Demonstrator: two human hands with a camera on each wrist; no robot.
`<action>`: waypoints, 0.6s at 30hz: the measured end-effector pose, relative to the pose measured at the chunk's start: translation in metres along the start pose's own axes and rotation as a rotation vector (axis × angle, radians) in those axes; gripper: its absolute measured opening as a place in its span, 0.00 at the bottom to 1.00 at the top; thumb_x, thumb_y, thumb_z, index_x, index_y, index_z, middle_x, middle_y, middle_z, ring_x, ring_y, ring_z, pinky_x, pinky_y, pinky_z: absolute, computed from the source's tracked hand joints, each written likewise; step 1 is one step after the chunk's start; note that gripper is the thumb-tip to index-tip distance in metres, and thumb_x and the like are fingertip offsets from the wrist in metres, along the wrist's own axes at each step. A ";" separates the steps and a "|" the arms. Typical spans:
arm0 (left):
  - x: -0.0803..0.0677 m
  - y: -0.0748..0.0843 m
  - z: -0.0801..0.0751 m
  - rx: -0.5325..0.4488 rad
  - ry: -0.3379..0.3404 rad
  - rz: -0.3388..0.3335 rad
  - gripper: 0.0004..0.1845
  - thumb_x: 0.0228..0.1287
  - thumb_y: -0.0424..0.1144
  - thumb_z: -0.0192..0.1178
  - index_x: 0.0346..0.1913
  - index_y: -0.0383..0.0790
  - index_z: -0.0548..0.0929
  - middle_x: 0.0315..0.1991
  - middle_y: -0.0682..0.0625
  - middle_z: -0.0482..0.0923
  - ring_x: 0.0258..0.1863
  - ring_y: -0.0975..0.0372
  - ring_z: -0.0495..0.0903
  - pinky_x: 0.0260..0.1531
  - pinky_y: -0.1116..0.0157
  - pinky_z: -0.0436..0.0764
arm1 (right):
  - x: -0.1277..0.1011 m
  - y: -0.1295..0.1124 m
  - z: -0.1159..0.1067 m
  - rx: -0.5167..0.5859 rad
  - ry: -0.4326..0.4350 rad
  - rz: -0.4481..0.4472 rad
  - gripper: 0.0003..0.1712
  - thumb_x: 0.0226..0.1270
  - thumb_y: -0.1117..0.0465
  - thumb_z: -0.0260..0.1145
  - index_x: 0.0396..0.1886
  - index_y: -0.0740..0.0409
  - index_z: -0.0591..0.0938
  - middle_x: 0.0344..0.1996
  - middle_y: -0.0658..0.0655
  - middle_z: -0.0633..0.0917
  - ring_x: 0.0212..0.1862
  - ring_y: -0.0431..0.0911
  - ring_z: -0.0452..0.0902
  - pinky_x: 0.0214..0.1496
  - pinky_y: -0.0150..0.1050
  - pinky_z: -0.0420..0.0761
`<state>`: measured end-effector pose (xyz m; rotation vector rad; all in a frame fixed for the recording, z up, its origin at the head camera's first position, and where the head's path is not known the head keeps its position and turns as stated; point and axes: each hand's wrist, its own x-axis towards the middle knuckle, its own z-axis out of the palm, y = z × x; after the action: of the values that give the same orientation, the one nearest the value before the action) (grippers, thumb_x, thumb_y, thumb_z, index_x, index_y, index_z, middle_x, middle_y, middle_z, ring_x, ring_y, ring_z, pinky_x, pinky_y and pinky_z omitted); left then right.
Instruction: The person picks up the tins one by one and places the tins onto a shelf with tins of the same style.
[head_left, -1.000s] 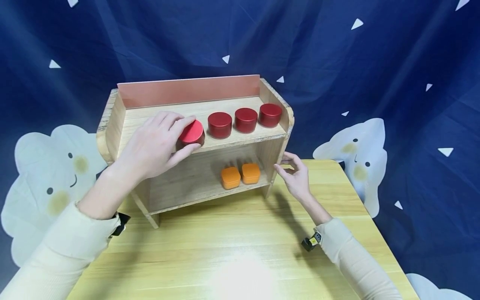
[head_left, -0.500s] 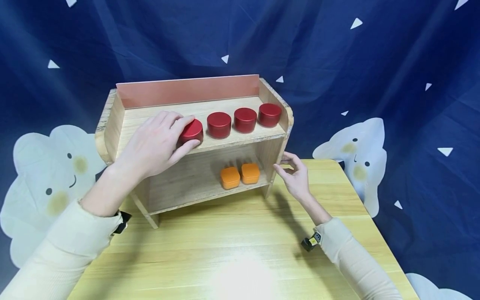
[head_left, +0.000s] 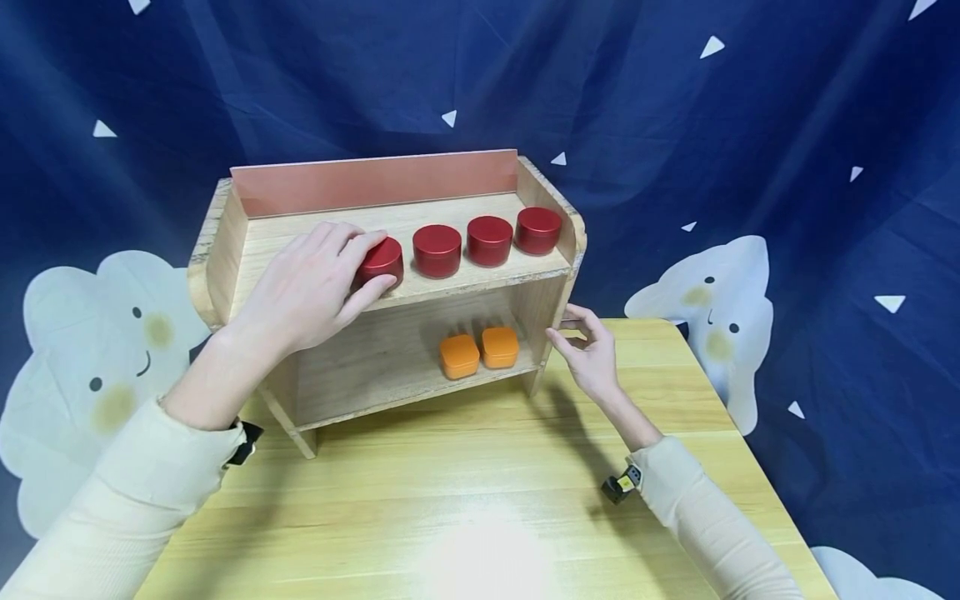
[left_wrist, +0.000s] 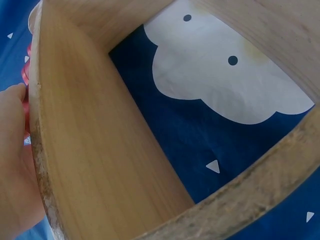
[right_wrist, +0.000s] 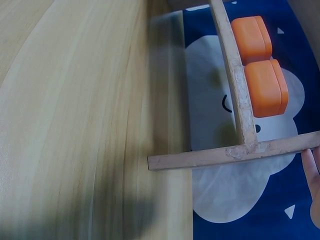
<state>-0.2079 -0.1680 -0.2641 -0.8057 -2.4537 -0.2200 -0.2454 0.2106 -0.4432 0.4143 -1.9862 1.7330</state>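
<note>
In the head view, my left hand (head_left: 307, 287) grips a round red tin (head_left: 382, 260) between thumb and fingers at the front of the top shelf. The tin sits level, its left side covered by the hand. Three more red tins, including the nearest one (head_left: 437, 250), stand to its right in a row. My right hand (head_left: 591, 348) touches the outer right side of the wooden shelf unit (head_left: 352, 408) with its fingertips. In the left wrist view, the top board hides most of the left hand's hold.
Two orange square tins (head_left: 459, 356) sit on the lower shelf towards the right. The unit stands on a light wooden table (head_left: 390, 500). Behind hangs a dark blue curtain (head_left: 652, 100) with white triangles and cloud shapes.
The red tin in my left hand has gone from slightly tilted to level on the top shelf. My right hand stays against the unit's side.
</note>
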 end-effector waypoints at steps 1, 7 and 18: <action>0.000 0.000 0.000 0.002 -0.001 0.001 0.27 0.75 0.52 0.62 0.64 0.33 0.79 0.56 0.36 0.81 0.54 0.43 0.80 0.55 0.45 0.81 | 0.000 0.000 0.000 0.000 0.000 -0.001 0.24 0.61 0.80 0.71 0.58 0.75 0.80 0.41 0.35 0.87 0.42 0.30 0.85 0.39 0.24 0.85; 0.001 0.000 0.001 0.001 0.002 -0.002 0.27 0.75 0.52 0.62 0.64 0.33 0.79 0.56 0.36 0.81 0.54 0.43 0.80 0.55 0.45 0.81 | 0.000 0.001 -0.001 -0.002 0.000 -0.006 0.25 0.61 0.80 0.72 0.58 0.74 0.80 0.41 0.34 0.87 0.42 0.31 0.85 0.38 0.25 0.85; -0.007 0.000 -0.001 -0.051 0.066 0.014 0.38 0.70 0.51 0.66 0.75 0.31 0.70 0.58 0.34 0.81 0.54 0.41 0.79 0.55 0.44 0.81 | -0.001 0.002 -0.002 -0.002 -0.003 -0.007 0.25 0.61 0.80 0.72 0.59 0.74 0.80 0.42 0.34 0.87 0.42 0.30 0.85 0.39 0.27 0.86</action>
<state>-0.2030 -0.1722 -0.2674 -0.8240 -2.3888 -0.3003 -0.2453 0.2130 -0.4448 0.4228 -1.9865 1.7266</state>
